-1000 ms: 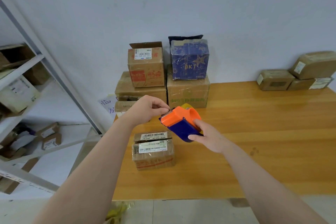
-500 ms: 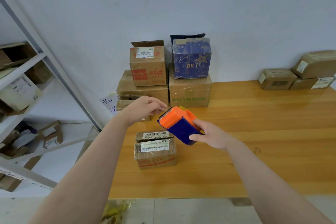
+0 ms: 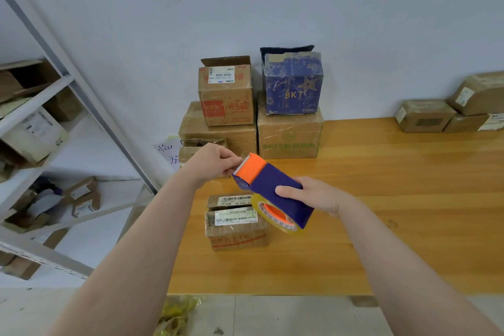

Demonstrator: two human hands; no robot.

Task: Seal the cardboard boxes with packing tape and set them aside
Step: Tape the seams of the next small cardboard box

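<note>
Mid-frame, right hand [image 3: 319, 196] grips the tape dispenser [image 3: 275, 188], tilted over the small box [image 3: 236, 222] on the table [image 3: 395, 199] just below centre; left hand [image 3: 210, 163] pinches at its toothed edge, likely freeing tape to start a strip.

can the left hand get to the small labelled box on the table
Probably yes: the box lies uncovered just below the left hand, though its fingers pinch at the toothed end of the tape dispenser.

Labelled cardboard box [image 3: 236, 234] flat; tape dispenser [image 3: 275, 185] tilted above.
</note>
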